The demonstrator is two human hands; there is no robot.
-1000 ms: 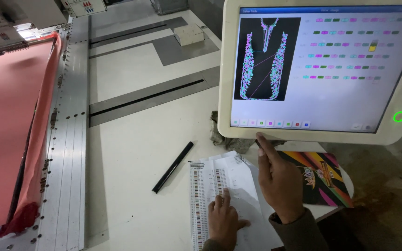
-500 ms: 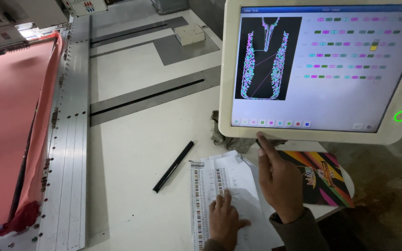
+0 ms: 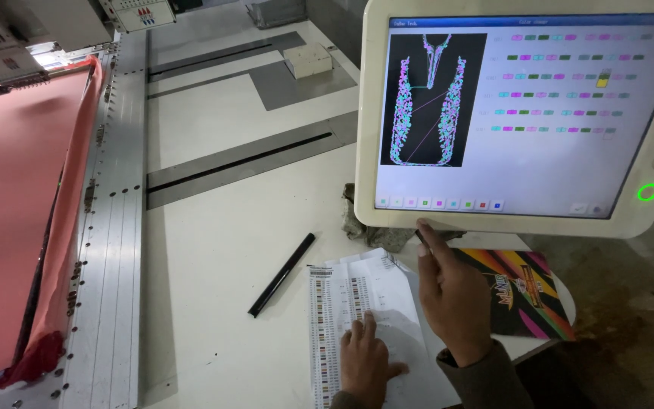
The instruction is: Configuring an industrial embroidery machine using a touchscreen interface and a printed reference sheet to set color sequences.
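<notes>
My right hand (image 3: 452,295) is raised to the lower edge of a white touch-screen monitor (image 3: 524,113), with a thin dark stylus (image 3: 419,235) pinched in its fingers. The stylus tip is just under the row of small coloured buttons on the screen. The screen shows a garment-shaped embroidery pattern on black and rows of colour blocks. My left hand (image 3: 365,360) lies flat, fingers apart, on a white paper sheet (image 3: 342,295) printed with columns of small colour marks.
A black pen (image 3: 281,274) lies on the white table (image 3: 221,250) left of the paper. A colourful booklet (image 3: 527,291) sits under the monitor. Red fabric (image 3: 17,204) is stretched in a frame beside a metal rail (image 3: 115,227). Dark slots (image 3: 244,159) cross the table.
</notes>
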